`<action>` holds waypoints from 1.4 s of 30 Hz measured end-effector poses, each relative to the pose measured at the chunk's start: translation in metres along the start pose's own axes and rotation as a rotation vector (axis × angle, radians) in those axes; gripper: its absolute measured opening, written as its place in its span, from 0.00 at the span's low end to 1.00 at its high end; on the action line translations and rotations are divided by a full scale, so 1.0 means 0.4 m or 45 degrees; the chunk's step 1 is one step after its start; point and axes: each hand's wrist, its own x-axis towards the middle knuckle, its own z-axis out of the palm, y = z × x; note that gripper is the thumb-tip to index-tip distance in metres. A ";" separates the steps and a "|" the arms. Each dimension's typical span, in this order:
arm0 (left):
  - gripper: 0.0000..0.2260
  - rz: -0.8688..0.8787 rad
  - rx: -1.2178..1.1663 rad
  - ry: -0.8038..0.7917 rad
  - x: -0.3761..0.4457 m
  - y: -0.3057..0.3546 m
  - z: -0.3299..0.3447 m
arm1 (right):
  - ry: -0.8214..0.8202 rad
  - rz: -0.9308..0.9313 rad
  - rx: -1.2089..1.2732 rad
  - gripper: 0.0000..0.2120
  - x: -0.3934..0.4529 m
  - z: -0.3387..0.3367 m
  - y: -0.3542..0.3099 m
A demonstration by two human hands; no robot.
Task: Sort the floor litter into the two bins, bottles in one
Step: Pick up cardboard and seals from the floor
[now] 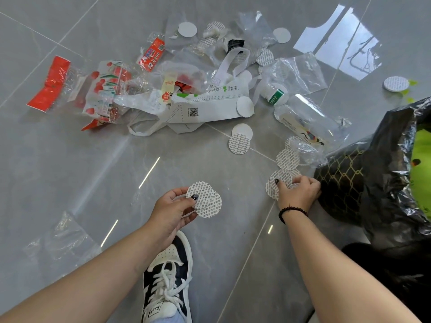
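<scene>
The left hand [173, 207] pinched a small stack of printed round seals [205, 199] just left of the black-bagged bin [373, 183], while the right hand [297, 191] curled its fingers onto more seals [277, 183] lying on the floor [93, 171] against that bin's base. A clear plastic bottle [307, 120] lay on the floor just beyond the bin, and the wrappers and white bag [198, 108] spread farther off to its left.

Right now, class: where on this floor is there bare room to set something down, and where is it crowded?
Free: the grey tiles between the white paper bag and the left hand, and the strip between the shoe and the right hand. Crowded: the wrapper heap, the seal discs and clear bottle beside the black bin bag.
</scene>
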 end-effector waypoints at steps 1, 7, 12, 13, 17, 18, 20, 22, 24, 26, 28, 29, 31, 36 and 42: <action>0.10 -0.001 -0.002 0.000 0.000 0.001 0.001 | 0.007 0.004 0.039 0.12 -0.012 0.001 0.005; 0.18 0.031 0.019 0.024 0.002 0.003 0.017 | 0.058 -0.098 0.168 0.05 -0.086 0.021 0.017; 0.27 0.286 0.310 -0.002 -0.003 -0.014 0.022 | 0.113 -0.346 0.187 0.05 -0.124 0.024 -0.011; 0.25 0.414 0.512 -0.014 -0.002 -0.019 0.020 | 0.104 -0.377 0.205 0.05 -0.128 0.021 -0.023; 0.16 0.790 1.048 0.000 -0.002 -0.028 0.023 | -0.122 -0.134 0.378 0.05 -0.120 0.001 -0.085; 0.14 0.824 1.080 0.034 -0.001 -0.025 0.025 | -0.195 -0.032 0.460 0.06 -0.115 -0.004 -0.103; 0.12 0.862 1.071 0.073 0.004 -0.016 0.027 | -0.388 0.107 0.718 0.08 -0.107 -0.018 -0.135; 0.12 0.856 1.024 0.039 0.006 -0.010 0.030 | -0.641 0.198 0.950 0.08 -0.107 -0.028 -0.161; 0.11 0.798 0.938 -0.042 0.004 -0.006 0.039 | -0.863 0.243 1.050 0.07 -0.116 -0.030 -0.182; 0.05 0.706 0.806 -0.109 -0.002 -0.001 0.053 | -0.980 0.241 1.049 0.06 -0.130 -0.027 -0.202; 0.04 0.629 0.716 -0.099 -0.002 -0.001 0.065 | -0.999 0.184 0.944 0.07 -0.145 -0.020 -0.216; 0.04 0.595 0.687 -0.078 0.000 -0.002 0.067 | -0.976 0.164 0.907 0.07 -0.152 -0.018 -0.221; 0.04 0.536 0.625 -0.019 0.003 -0.005 0.065 | -0.860 0.185 0.926 0.07 -0.151 -0.018 -0.218; 0.05 0.475 0.479 0.079 0.007 0.009 0.047 | -0.699 0.638 1.485 0.05 -0.135 -0.028 -0.216; 0.06 0.467 0.321 -0.030 -0.034 0.022 0.102 | -0.800 0.559 1.289 0.06 -0.219 -0.001 -0.245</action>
